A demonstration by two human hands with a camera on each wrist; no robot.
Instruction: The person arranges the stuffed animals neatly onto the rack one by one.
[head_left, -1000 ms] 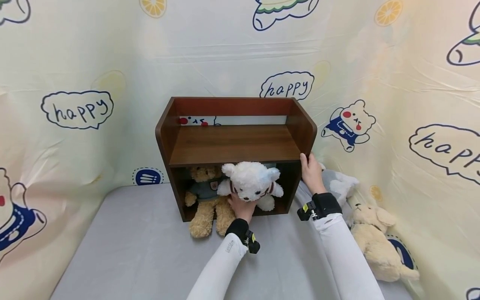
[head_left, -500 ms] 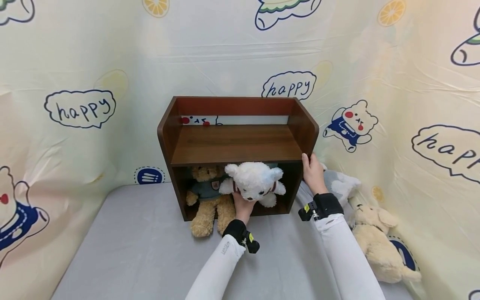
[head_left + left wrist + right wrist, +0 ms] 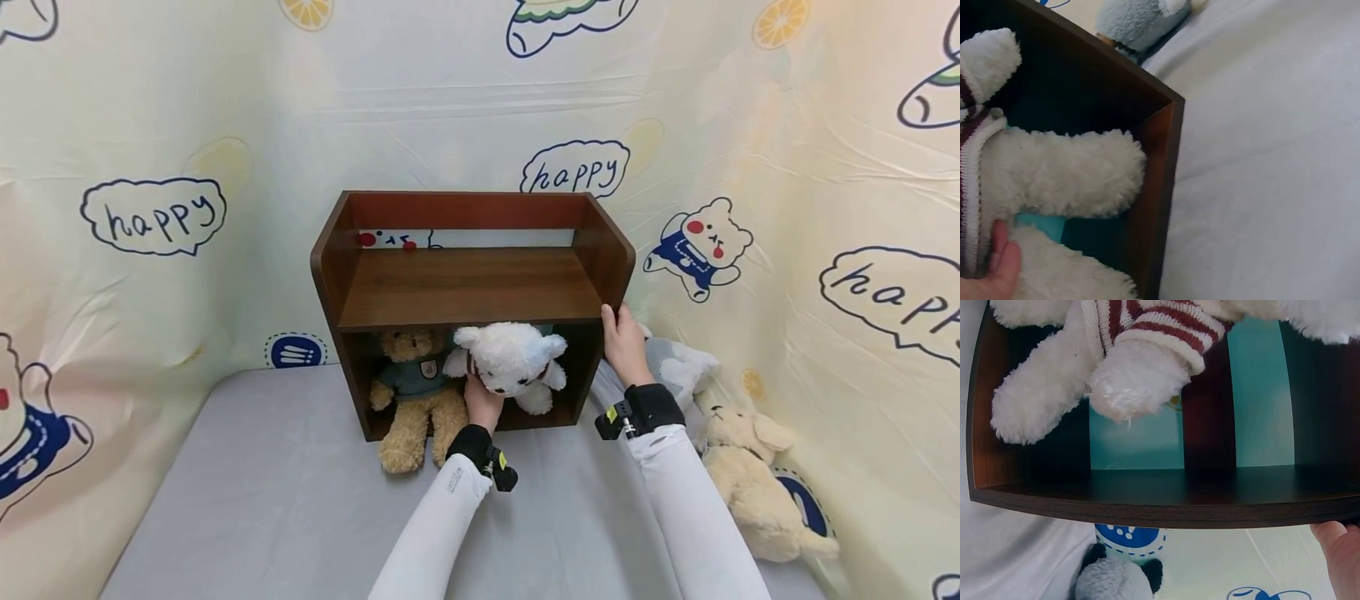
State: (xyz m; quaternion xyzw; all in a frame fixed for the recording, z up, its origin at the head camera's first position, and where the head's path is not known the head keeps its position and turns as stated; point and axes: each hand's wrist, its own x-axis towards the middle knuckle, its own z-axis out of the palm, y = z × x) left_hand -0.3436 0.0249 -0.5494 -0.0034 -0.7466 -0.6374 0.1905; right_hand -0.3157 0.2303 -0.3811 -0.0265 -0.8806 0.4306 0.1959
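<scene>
A white teddy bear (image 3: 512,358) in a red-and-white striped sweater (image 3: 1169,325) leans forward in the lower compartment of a brown wooden shelf (image 3: 468,287). My left hand (image 3: 483,403) holds the bear low on its body; in the left wrist view the thumb and a finger (image 3: 1005,265) lie at the sweater's hem. With my right hand (image 3: 627,350), I grip the shelf's right side panel from outside; only part of that hand shows in the right wrist view. Beside the white bear sits a brown teddy bear (image 3: 423,408) in a dark green top, its legs sticking out over the front edge.
To the right of the shelf lie a beige plush dog (image 3: 757,500) and a grey-and-white plush (image 3: 678,367). A grey sheet (image 3: 285,500) covers the surface under the shelf. Behind hangs a printed curtain (image 3: 435,125).
The white bear has shifted slightly right and farther back, and my left hand has moved a little upward with it. My right hand stays on the side panel.
</scene>
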